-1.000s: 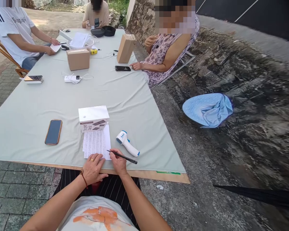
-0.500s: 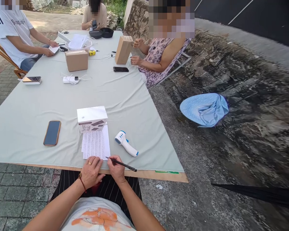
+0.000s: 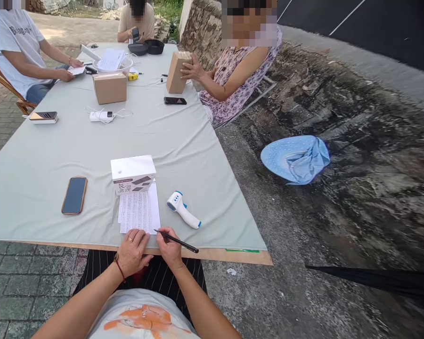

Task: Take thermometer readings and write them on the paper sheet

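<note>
Creased cloth (image 3: 183, 141), printed sheets (image 3: 136, 212), left hand (image 3: 132, 252) flat, fingers together, right hand (image 3: 169, 249) pinching slim pen (image 3: 185, 245).

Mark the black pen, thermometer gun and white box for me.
Black pen (image 3: 186, 246): head view, barrel beyond the fingers.
Thermometer gun (image 3: 184, 212): head view, upper handle.
White box (image 3: 133, 170): head view, top face.

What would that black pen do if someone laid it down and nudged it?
The black pen would probably roll, since its barrel looks round, though wrinkles in the tablecloth might stop it. It's likely light, being so slim.
</note>
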{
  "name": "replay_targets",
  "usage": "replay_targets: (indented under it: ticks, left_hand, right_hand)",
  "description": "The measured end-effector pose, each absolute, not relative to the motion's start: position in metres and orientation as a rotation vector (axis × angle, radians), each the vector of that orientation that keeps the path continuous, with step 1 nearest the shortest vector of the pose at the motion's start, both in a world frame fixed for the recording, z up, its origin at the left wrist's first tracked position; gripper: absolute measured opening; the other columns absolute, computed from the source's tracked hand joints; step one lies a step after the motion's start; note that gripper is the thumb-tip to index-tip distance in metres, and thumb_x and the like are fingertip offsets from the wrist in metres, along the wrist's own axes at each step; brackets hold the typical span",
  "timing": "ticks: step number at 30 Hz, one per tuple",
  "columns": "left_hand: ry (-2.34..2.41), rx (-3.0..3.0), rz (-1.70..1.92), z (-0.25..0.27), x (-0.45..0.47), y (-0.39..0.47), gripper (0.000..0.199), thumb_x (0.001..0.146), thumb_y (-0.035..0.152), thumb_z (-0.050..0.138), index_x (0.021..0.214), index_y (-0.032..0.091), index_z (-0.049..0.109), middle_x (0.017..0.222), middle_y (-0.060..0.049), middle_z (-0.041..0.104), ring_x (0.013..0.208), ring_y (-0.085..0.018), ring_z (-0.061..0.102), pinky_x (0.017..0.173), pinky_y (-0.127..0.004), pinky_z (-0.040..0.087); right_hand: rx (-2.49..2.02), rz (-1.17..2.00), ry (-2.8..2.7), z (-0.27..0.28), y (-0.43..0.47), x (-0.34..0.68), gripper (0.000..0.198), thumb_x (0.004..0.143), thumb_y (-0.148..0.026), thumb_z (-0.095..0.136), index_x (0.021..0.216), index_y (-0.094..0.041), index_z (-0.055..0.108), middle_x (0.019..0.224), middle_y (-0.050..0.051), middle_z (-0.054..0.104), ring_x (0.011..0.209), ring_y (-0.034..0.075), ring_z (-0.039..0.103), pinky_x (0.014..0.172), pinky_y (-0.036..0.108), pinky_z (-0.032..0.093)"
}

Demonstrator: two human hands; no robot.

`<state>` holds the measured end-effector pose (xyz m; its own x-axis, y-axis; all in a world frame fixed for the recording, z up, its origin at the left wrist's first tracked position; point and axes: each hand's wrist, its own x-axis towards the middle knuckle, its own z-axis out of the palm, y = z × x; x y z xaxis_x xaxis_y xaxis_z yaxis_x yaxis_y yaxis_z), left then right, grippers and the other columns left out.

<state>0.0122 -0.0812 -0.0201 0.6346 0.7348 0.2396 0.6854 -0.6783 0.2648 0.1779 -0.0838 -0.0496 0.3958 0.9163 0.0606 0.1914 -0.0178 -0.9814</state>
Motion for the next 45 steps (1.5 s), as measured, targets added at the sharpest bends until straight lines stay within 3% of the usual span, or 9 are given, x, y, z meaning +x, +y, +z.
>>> replay_targets:
  ticks: [11,45]
  left_hand:
    - [1.156,2.690,0.440,-0.0147,0.0128,-0.0796,0.056,0.085,0.043,0.064,0.133,0.016,0.055,0.121,-0.017,0.062,0.116,-0.033,0.057,0.103,-0.054,0.045]
    - [1.162,2.757,0.519,-0.0121,0.0163,-0.0805,0.054,0.084,0.041,0.065,0.128,0.009,0.057,0.114,-0.016,0.063,0.109,-0.031,0.057,0.100,-0.049,0.046]
  right_hand:
    - [-1.529,0.786,-0.942,-0.0482,-0.0850,0.1781,0.017,0.077,-0.038,0.060,0.076,-0.022,0.061,0.064,-0.001,0.062,0.058,0.014,0.055,0.058,0.029,0.050]
    - [-1.442,0.476,-1.434,-0.0489,-0.0838,0.1713,0.017,0.087,-0.026,0.052,0.071,-0.024,0.056,0.060,-0.004,0.058,0.054,0.013,0.052,0.057,0.026,0.045]
